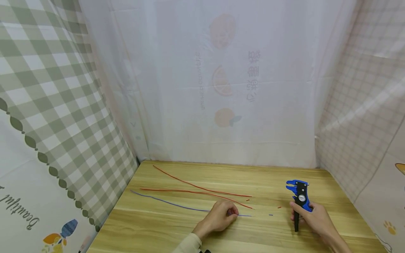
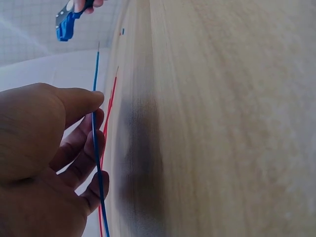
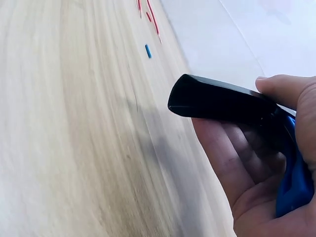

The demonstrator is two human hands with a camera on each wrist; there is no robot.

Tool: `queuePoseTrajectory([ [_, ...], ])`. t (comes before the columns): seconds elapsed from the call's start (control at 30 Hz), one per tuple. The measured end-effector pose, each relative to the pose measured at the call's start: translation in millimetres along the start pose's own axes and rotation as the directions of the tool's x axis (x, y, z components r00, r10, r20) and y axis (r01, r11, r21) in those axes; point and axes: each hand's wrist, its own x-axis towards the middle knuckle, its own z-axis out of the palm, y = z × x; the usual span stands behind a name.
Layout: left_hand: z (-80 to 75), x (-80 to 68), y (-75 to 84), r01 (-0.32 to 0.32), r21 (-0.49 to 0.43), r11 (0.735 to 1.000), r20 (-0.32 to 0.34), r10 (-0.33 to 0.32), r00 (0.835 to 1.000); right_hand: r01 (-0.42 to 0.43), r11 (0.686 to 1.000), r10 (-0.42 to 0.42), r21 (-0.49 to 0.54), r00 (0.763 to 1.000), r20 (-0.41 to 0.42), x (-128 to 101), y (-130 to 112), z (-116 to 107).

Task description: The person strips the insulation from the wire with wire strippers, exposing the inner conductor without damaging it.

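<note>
Where the wooden bench point(image 1: 152, 232) lies bare along the frame's bottom edge, the left hand point(image 1: 218, 218) pinches the blue wire point(image 1: 177, 205) at lower centre. At lower right, the right hand point(image 1: 314, 218) grips the wire stripper point(image 1: 300, 200). Beyond, two red wires point(image 1: 196, 188) cross toward the curtained back wall point(image 1: 221, 88).

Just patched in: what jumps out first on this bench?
The blue-and-black wire stripper, held upright by the right hand at the table's right side. Left of it, the left hand pinches a blue wire, with two red wires lying just behind and tiny insulation bits between the hands.
</note>
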Motion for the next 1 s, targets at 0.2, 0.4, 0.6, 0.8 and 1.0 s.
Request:
queuePoseTrajectory([
  [0.2, 0.9, -1.1, -0.7, 0.006, 0.015, 1.000, 0.007, -0.006, 1.000, 0.091, 0.994, -0.092, -0.063, 0.996, -0.006, 9, 9, -6],
  [0.4, 2.2, -1.1, -1.0, 0.008, 0.040, 0.999, 0.003, -0.008, 1.000, 0.118, 0.969, -0.110, -0.217, 0.993, 0.046, 21, 13, -17],
  [0.6, 2.4, -1.7, -1.3, 0.014, 0.046, 0.999, 0.012, -0.014, 1.000, 0.143, 0.934, -0.126, -0.327, 0.989, 0.073, 31, 11, -21],
  [0.8, 2.3, -2.4, -1.8, 0.002, 0.048, 0.999, 0.012, -0.003, 1.000, 0.160, 0.890, -0.143, -0.426, 0.987, 0.072, 45, 8, -26],
  [1.0, 1.5, -3.5, -1.9, 0.006, 0.053, 0.999, 0.028, -0.007, 1.000, 0.166, 0.881, -0.134, -0.444, 0.986, 0.101, 54, 6, -30],
])
